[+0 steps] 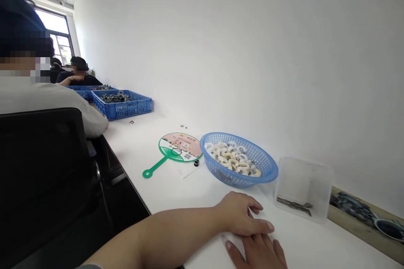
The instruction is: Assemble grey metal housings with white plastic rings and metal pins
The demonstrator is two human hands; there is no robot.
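In the head view, the left hand (238,214) lies across the fingers of the right hand (263,252) on the white tabletop (176,195), both sets of fingers slack, grasping nothing. Nearest, towards the wall-side edge, are the blue basket (217,172) of white curved pieces (235,159) and the clear container (303,176); the fan (179,147) points its handle at the chair-side edge

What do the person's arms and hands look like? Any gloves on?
The left hand and right hand are bare: no gloves or rings that I can see. The left forearm is bare too, without a watch. A little grey sleeve peeks in at the bottom.
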